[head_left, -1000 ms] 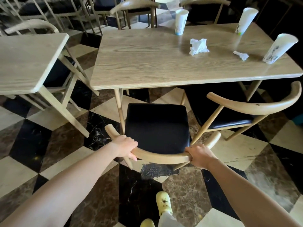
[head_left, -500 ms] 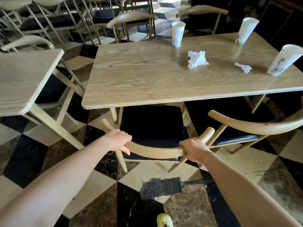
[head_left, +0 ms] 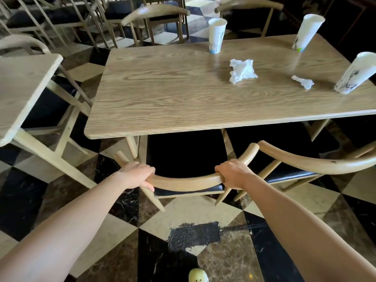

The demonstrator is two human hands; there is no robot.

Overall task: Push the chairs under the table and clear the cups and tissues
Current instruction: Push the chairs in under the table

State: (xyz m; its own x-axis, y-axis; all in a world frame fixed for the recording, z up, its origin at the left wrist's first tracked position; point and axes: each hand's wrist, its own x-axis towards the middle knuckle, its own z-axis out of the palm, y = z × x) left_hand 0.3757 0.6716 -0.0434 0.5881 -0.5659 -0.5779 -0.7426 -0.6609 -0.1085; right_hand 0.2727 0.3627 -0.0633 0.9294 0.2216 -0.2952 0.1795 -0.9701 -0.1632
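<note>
Since earlier, black-seated pale wooden armchair (head_left: 186, 159) slid partly under oak worktop (head_left: 183, 94); left hand (head_left: 137, 174) and right hand (head_left: 232, 175) fingers clenched on its curved backrest; stiff, fairly heavy; rail grips best.

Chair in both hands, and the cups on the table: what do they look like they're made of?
Chair: pale wood backrest with a smooth, slightly glossy finish and visible grain; the black seat looks like padded leatherette, though fabric is possible. Cups: white paper by the look, matte, printed, with thin rolled rims. Left hand and right hand grip the backrest.
</note>
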